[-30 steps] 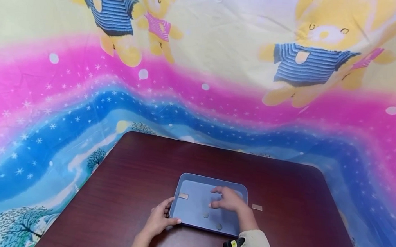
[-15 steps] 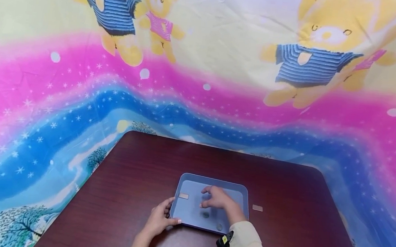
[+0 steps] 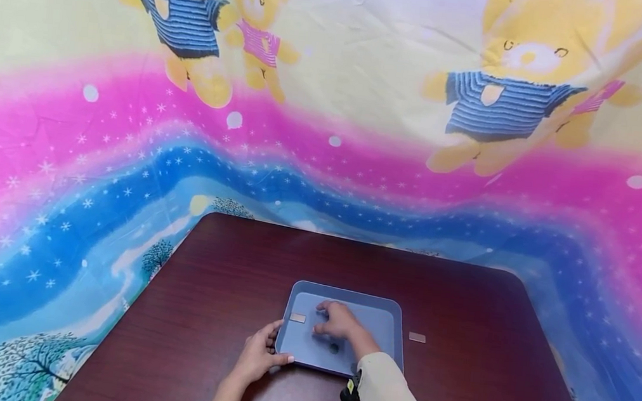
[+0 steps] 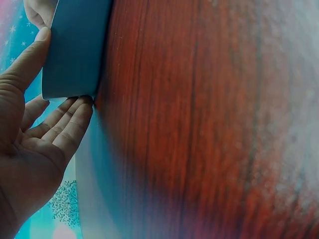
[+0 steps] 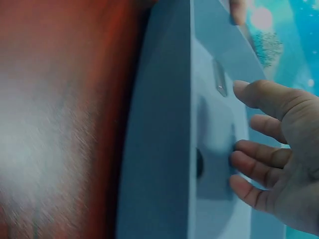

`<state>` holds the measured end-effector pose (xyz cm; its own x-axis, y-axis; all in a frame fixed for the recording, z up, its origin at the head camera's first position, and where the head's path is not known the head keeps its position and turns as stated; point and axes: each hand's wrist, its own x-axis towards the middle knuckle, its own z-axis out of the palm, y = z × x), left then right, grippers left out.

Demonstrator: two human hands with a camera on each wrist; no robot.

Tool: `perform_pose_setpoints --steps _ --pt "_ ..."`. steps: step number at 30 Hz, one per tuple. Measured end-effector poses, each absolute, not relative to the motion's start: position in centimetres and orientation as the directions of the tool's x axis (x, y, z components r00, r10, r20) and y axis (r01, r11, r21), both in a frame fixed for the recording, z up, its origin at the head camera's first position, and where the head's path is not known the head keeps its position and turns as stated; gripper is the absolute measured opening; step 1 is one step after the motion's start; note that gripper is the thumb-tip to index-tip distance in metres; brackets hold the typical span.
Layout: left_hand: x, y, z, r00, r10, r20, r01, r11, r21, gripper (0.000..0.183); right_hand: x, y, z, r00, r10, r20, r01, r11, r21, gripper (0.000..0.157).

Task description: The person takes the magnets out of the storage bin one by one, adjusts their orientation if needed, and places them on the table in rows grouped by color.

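A shallow grey-blue rectangular tray (image 3: 383, 305) lies on the table. My left hand (image 3: 256, 352) grips its near left corner, thumb on the front rim and fingers along the left side; the left wrist view shows these fingertips against the tray wall. My right hand (image 3: 339, 320) hovers over the inside of the tray, fingers spread and slightly bent, nothing between them. Left of it lies a small flat tan rectangular piece (image 3: 297, 318) with a light edge. A small dark round disc (image 3: 333, 349) lies below the hand on the tray floor. My right forearm hides the tray's near right part.
Another small flat rectangular piece (image 3: 417, 337) lies on the dark red-brown wooden table (image 3: 223, 268), right of the tray. Behind the table hangs a patterned cloth (image 3: 357, 184) with printed bears. A black strapped device (image 3: 349, 394) sits at my right wrist.
My right hand has moved left across the tray toward the rectangular piece. Its forearm now covers a second disc that showed near the front edge. My left hand has kept its place.
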<state>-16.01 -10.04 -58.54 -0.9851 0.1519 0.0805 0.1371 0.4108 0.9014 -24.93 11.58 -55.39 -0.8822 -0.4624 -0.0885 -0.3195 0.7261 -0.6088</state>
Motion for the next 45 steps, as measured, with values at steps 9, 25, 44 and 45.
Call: perform_pose_setpoints --steps 9,25,44,45 --pt "-16.1 -10.1 -58.6 -0.986 0.148 0.075 0.123 0.346 0.930 0.080 -24.7 9.9 -57.0 -0.912 -0.409 -0.046 -0.314 0.763 -0.565 0.040" --pt "-14.4 -9.7 -55.0 -0.986 0.144 0.084 0.121 0.279 0.953 0.072 -24.2 7.8 -57.5 -0.945 -0.322 -0.059 -0.267 0.862 -0.430 0.047" --pt "-14.4 -9.6 -54.8 -0.983 0.155 0.099 0.141 0.294 0.945 0.072 -23.6 6.1 -57.7 -0.935 -0.352 -0.034 -0.319 0.881 -0.350 0.045" --pt "-14.4 -9.6 -54.8 -0.983 0.154 0.098 0.140 0.297 0.944 0.072 -23.6 6.1 -57.7 -0.930 -0.366 -0.030 -0.332 0.875 -0.353 0.044"
